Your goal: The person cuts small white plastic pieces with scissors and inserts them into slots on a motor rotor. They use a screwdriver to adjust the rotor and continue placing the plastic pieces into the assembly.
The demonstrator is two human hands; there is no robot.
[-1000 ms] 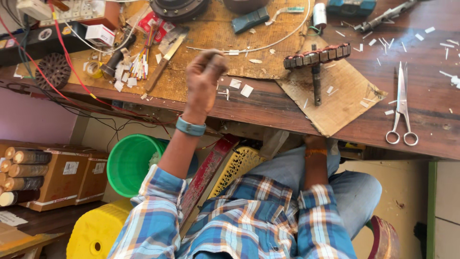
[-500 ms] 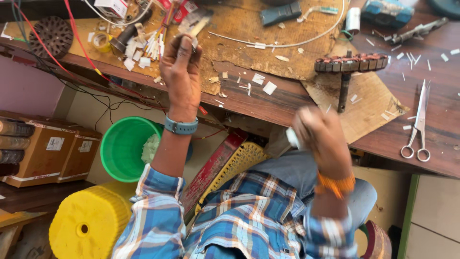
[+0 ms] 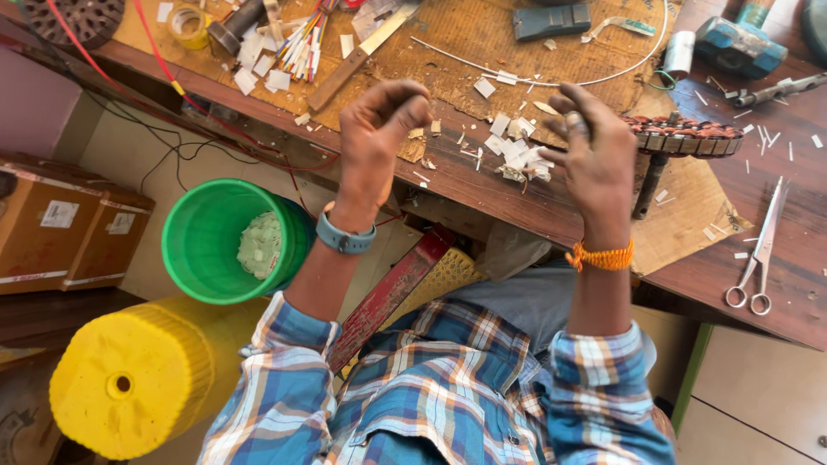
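Note:
My left hand [image 3: 379,138], with a blue watch on its wrist, hovers over the front edge of the wooden workbench [image 3: 482,185]. Its fingers are curled in, and I see nothing in them. My right hand [image 3: 594,159], with an orange thread band at the wrist, is raised beside it and pinches a small pale piece [image 3: 575,123] in its fingertips. Between the hands, on the bench, lies a heap of white paper scraps [image 3: 517,155]. A copper-wound motor part [image 3: 685,138] sits just right of my right hand.
Scissors [image 3: 760,258] lie at the right of the bench. Further back are a wooden-handled blade [image 3: 345,69], coloured wires [image 3: 301,34], a tape roll [image 3: 189,21] and a blue tool [image 3: 741,43]. Below the bench stand a green bucket [image 3: 224,241], a yellow drum [image 3: 129,379] and cardboard boxes [image 3: 69,224].
My right hand has come up from my lap to bench height, next to the left. My left hand shifted slightly right along the bench edge, and the view moved closer.

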